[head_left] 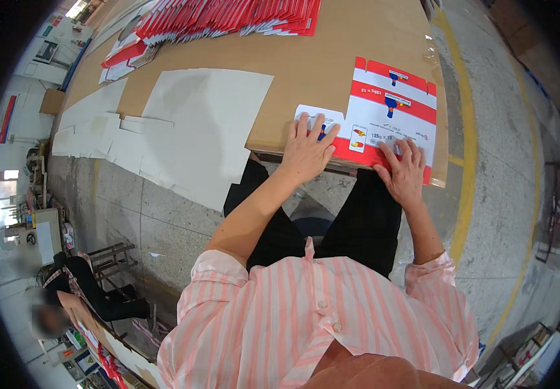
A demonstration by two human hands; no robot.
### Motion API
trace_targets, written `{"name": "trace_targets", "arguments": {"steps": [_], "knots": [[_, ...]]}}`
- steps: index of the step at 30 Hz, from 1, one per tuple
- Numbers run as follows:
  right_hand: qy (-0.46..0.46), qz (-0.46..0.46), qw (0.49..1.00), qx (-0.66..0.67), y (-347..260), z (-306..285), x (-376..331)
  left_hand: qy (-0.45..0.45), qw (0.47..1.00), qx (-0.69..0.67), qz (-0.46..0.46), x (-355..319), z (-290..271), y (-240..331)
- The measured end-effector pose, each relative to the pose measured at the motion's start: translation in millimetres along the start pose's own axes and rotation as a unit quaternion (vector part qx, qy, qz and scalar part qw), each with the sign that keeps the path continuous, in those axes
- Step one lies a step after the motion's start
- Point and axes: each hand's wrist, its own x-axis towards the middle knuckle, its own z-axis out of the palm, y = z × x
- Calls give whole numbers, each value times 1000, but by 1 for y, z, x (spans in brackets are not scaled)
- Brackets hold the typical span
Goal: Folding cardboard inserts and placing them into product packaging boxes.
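A flat red and white printed carton blank lies at the near right corner of the cardboard-covered table. My left hand rests on its narrow left flap, fingers spread and pointing away from me. On the lower right part of the blank lies my right hand, its fingers apart and pressed down on the printed face. Neither hand grips anything. The blank's near edge runs along the table edge in front of my lap, and parts of it are hidden under both hands.
Blank white cardboard sheets overlap on the left and hang past the table's near edge. A long row of folded red and white cartons lies at the far side of the brown table top. Another person sits at the lower left.
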Motion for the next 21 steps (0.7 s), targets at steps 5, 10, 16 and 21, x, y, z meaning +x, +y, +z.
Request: {"name": "trace_targets", "arguments": {"steps": [5,10,16,21], "knots": [[58,15,992,111,-13,-2,-2,-62,997,-51,-13,33,-10,-13],[-85,364,562,738,-85,4,-50,-174,982,-75,9,44,-20,-2],[-10,353,541,764,-52,-5,-30,-62,952,-298,-47,-21,-56,15],[-124,235,745,612,96,-53,69,-18,985,-7,-170,-125,-88,-92]]}}
